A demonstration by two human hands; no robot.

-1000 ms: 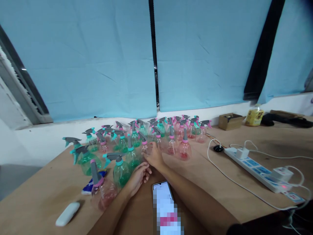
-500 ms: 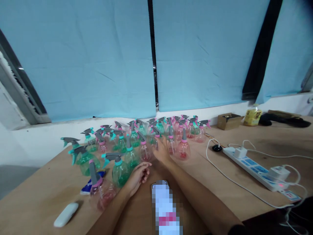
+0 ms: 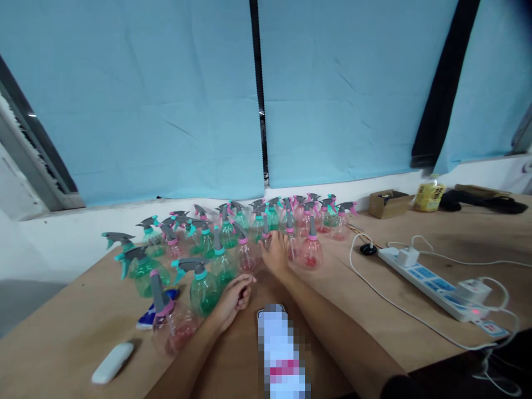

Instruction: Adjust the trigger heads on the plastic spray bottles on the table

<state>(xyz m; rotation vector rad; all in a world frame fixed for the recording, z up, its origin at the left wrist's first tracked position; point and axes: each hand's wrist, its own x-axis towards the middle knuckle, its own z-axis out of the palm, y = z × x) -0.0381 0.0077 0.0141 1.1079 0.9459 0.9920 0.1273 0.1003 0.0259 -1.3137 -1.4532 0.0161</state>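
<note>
Several small spray bottles, green and pink with grey triggers, stand crowded on the wooden table. My right hand reaches in among them, its fingers around a pink bottle in the middle of the group. My left hand rests on the table with its fingers loosely curled, empty, beside a green bottle. Another pink bottle stands nearest, at the left. A phone lies between my forearms.
A white power strip with plugs and white cables runs along the right. A small cardboard box and a yellow bottle stand at the back right. A white oval object lies at the front left, a blue packet behind it.
My right hand has moved forward and to the right, deeper into the group of bottles, and closed on a pink one. My left hand has stayed put.
</note>
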